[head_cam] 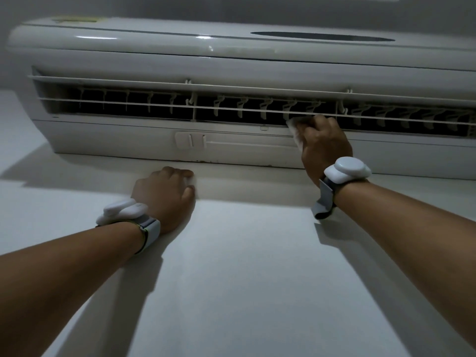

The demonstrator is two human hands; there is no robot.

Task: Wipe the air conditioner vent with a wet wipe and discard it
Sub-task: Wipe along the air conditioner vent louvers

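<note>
- AC unit: white, mounted on the wall; seen from below.
- Vent: long dark slot along the unit's lower front, with two horizontal louvres and a row of vertical fins behind them.
- Right hand: raised to the vent, right of its middle, fingers curled and gripping the wipe.
- Wipe: white, crumpled, pressed against the lower edge of the vent and the panel just below it. It shows at the left side of the right hand; the rest is hidden under the fingers.
- Left hand: on the wall just below the unit's bottom edge, left of the right hand and well apart from the wipe. Fingers bent, tips touching the wall; it holds nothing.
- Each wrist carries a white device on a grey band.
- Labels: a yellowish sticker sits at the unit's top left corner; its writing is too blurred to read. A dark oval panel sits on the top right. No brand legible.
</note>
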